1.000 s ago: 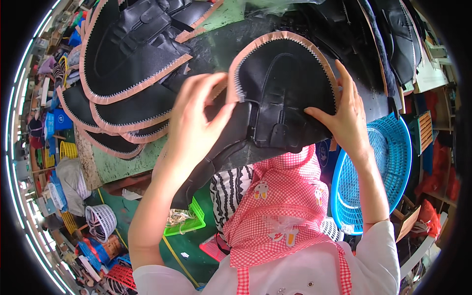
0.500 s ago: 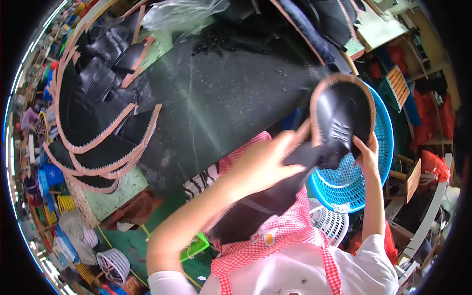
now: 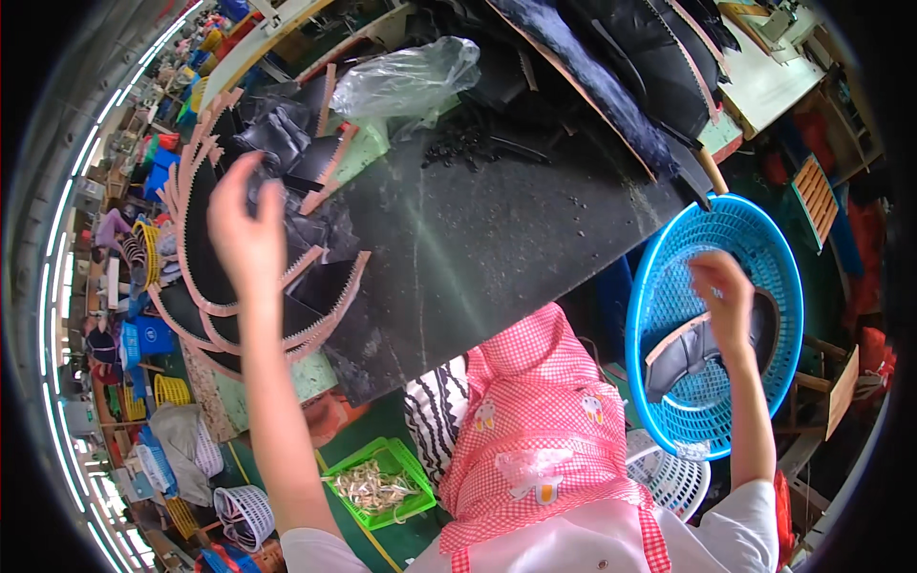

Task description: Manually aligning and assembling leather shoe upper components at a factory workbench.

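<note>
Over the pile of black leather shoe uppers (image 3: 304, 294) at the table's left end, my left hand (image 3: 246, 229) is raised with thumb and fingers apart, holding nothing. The uppers are curved and have tan, zigzag-cut edges. My right hand (image 3: 728, 298) hovers over the blue plastic basket (image 3: 638, 320), its fingers loosely bent and slightly blurred, with nothing visible in them. Below it, one black shoe upper (image 3: 690, 355) lies inside the basket, partly hidden by my right hand and wrist.
A dark work table (image 3: 478, 239) spans the middle. At its back lie a clear plastic bag (image 3: 406, 81), small black scraps (image 3: 468, 143) and more black pieces (image 3: 635, 57). A green tray (image 3: 387, 482) of light scraps and a white basket (image 3: 673, 477) stand lower down.
The black shoe upper, held up in front of the basket before, now lies inside it, let go. My left hand has swung left to the pile; my right hand remains by the basket.
</note>
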{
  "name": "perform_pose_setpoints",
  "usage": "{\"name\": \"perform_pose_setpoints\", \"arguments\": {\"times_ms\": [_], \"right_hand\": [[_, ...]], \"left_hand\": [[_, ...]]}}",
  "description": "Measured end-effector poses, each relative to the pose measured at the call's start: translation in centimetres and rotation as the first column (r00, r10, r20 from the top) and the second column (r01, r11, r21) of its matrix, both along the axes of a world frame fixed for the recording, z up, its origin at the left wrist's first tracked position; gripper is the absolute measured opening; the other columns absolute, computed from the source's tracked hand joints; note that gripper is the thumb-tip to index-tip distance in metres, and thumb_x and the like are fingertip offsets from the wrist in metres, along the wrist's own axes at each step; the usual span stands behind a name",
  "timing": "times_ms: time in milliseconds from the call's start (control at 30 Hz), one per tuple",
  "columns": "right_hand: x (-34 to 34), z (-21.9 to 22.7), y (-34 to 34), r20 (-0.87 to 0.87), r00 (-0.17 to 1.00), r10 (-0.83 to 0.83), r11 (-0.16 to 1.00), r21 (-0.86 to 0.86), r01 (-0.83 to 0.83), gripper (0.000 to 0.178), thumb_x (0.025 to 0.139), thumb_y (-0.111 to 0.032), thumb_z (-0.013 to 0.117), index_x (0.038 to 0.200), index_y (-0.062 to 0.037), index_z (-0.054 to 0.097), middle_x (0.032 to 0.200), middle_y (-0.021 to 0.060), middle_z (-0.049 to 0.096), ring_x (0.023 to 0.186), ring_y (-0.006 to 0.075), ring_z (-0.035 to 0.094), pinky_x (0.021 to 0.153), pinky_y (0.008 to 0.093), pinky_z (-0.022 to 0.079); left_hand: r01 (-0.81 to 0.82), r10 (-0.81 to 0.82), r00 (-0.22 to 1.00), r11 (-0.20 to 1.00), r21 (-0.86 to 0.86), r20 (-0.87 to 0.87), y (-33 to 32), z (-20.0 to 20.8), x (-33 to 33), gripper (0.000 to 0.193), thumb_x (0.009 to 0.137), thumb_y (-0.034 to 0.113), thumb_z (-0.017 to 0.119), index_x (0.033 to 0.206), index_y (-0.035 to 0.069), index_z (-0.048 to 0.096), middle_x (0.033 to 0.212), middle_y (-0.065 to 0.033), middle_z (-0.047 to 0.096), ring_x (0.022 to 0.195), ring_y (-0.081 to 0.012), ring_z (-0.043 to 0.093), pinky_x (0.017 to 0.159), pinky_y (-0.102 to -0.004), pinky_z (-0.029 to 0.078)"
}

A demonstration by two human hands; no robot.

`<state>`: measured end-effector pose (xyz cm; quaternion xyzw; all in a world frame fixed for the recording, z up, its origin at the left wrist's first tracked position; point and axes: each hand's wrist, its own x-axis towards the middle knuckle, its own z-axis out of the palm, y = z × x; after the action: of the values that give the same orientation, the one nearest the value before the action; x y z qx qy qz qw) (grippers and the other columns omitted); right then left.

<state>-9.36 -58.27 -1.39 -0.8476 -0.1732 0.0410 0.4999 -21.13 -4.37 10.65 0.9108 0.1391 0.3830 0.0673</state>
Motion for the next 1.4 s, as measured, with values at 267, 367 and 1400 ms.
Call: {"name": "perform_pose_setpoints", "arguments": {"times_ms": [267,367,1400], "right_hand": [[5.4,2.5,27.4,0.461,0.809,0.363,0.929,-0.118,-0.35,0.013,0.089,-0.013,0.071,0.1,-0.0054,0.068,0.094,0.0126,0.063,0.084,0.0283,0.068,0.074,0.038,0.056],[6.5,1.5,29.1,0.519,0.767,0.377,0.925,-0.258,-0.28,0.012,0.087,-0.014,0.071,0.094,-0.0065,0.068,0.092,0.0115,0.064,0.085,0.0302,0.068,0.076,0.0405,0.056],[1.9,5.2,28.1,-0.152,0.83,0.537,0.834,-0.05,-0.549,0.017,0.09,-0.014,0.075,0.094,-0.0005,0.064,0.073,0.0035,0.062,0.063,0.0086,0.057,0.059,0.0268,0.045]], "left_hand": [[-0.445,0.46,0.886,0.879,0.169,-0.058,11.4,-4.4,-4.4,0.08,0.089,0.057,0.071,0.146,0.005,0.048,0.147,-0.0232,0.047,0.137,-0.041,0.044,0.113,-0.0534,0.034],[-0.218,0.237,0.965,0.963,0.161,-0.11,7.8,-5.2,-4.6,0.08,0.086,0.048,0.077,0.148,0.008,0.046,0.146,-0.0217,0.046,0.138,-0.0396,0.041,0.115,-0.052,0.032],[-0.015,0.004,1.0,0.894,-0.448,-0.024,-3.5,-5.9,-9.4,0.011,0.087,-0.001,0.061,0.098,0.003,0.06,0.085,-0.0052,0.059,0.07,-0.0131,0.053,0.064,-0.0265,0.045]]}}
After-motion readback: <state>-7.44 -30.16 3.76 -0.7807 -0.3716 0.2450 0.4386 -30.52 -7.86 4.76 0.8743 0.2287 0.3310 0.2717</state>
